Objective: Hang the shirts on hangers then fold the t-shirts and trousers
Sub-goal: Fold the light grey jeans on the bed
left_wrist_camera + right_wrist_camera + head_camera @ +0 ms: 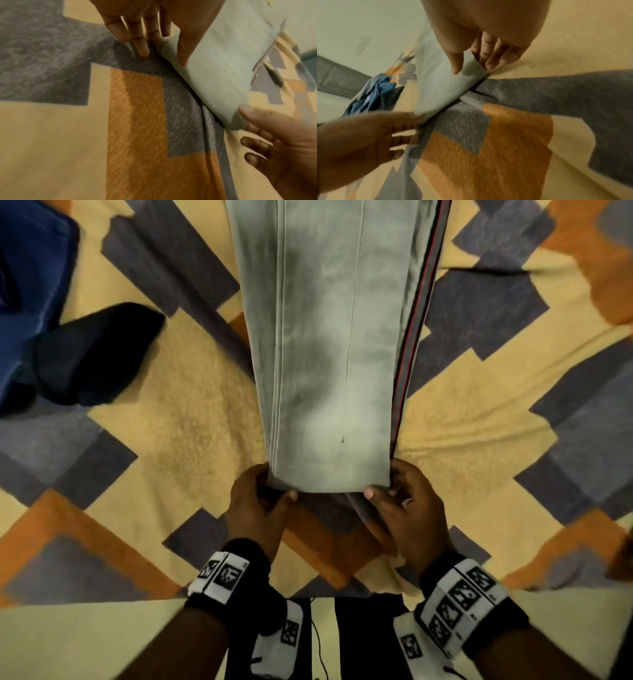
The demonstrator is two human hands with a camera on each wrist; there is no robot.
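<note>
Pale grey-green trousers (325, 354) lie lengthwise on the bed, legs stacked, a dark striped seam along their right edge. The hem end points toward me. My left hand (274, 484) pinches the hem's left corner, thumb on top and fingers tucked beneath. At the right corner my right hand (383, 484) pinches it the same way. The left wrist view shows the left hand's thumb (185, 54) lying on the trousers (223, 67). In the right wrist view the right hand's thumb (457, 65) presses the hem of the trousers (436, 88), lifted slightly off the blanket.
A blanket (171, 422) patterned in yellow, orange and grey covers the bed. A blue garment (30, 285) and a black one (96, 354) are heaped at the far left. The bed's near edge (102, 628) runs just below my wrists.
</note>
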